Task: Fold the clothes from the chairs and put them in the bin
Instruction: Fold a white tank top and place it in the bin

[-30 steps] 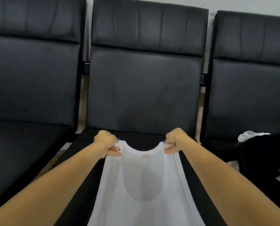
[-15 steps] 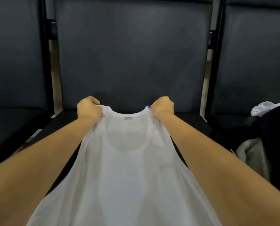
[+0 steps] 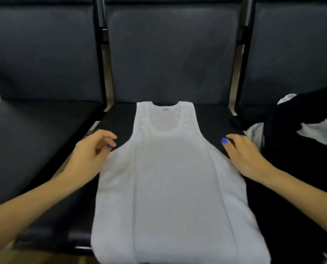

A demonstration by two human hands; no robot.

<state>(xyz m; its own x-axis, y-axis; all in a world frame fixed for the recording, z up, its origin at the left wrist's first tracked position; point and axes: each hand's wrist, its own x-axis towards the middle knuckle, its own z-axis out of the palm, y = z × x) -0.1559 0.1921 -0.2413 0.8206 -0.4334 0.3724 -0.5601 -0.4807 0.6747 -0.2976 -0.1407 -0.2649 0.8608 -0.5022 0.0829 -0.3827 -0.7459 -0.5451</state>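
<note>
One white tank top is laid flat on the middle chair seat, ready for folding; the left hand and right hand are held loose at its armholes, nothing gripped; a side fold is called for next; three chairs are counted; a dark-and-white clothes heap waits on the right.

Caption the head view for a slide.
White tank top laid flat on the middle chair seat, left hand and right hand at its sides.
</note>
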